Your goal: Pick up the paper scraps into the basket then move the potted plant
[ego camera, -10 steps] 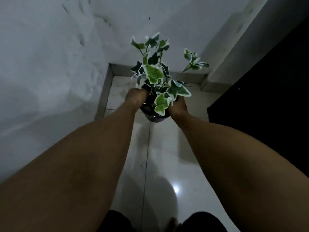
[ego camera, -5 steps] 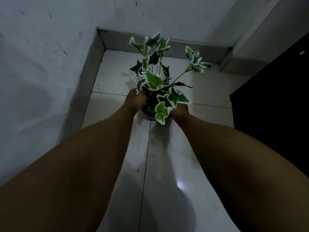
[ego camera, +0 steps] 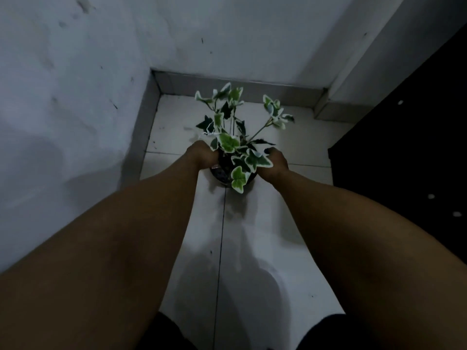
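In the corner of a tiled floor (ego camera: 252, 248), between a pale wall (ego camera: 63, 97) on the left and a dark cabinet (ego camera: 404, 160) on the right: one potted plant (ego camera: 232, 147), variegated green-and-white leaves, dark round pot.

Progress of task. Paper scraps: none in view. Basket: none in view. Whether the scraps have been gathered cannot be checked from this view; the plant being in hand suggests that the first part is finished and the second is under way. Remaining, by judgement: setting the pot down at its place and letting go.

Position of plant. Upright, held low over the floor near the corner skirting (ego camera: 227, 83). Light is dim and the base of the pot is in shadow, so it is probably just above or just touching the tile; which of the two cannot be told.

Left hand (ego camera: 202, 156): fingers curled round the left side of the pot rim, gripping it.

Right hand (ego camera: 275, 164): wrapped round the right side of the pot, gripping it, partly hidden by leaves.

Both arms extended forward and down, one to each side of the pot.
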{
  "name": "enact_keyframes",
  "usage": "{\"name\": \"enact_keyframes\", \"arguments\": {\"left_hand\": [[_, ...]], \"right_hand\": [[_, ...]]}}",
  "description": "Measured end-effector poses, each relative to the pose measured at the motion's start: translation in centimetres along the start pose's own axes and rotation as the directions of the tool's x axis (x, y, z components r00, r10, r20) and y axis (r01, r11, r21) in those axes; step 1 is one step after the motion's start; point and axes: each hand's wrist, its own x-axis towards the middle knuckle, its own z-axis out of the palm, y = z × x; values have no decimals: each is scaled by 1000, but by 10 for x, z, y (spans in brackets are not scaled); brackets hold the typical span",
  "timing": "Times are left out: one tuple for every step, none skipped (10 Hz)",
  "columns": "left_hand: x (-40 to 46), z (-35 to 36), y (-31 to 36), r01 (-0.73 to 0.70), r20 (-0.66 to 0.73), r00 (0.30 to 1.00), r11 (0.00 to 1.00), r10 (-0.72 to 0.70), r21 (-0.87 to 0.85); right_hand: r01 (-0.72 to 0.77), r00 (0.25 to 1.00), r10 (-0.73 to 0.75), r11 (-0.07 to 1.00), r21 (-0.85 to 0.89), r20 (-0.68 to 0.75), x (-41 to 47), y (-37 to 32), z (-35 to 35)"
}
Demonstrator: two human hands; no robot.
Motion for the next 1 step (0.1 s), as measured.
{"name": "enact_keyframes", "arguments": {"left_hand": [[-38,-29,33,112,-40,993,987,-108,118]], "right_hand": [[-82,995,82,997,0,51,-33,-27,-30]]}}
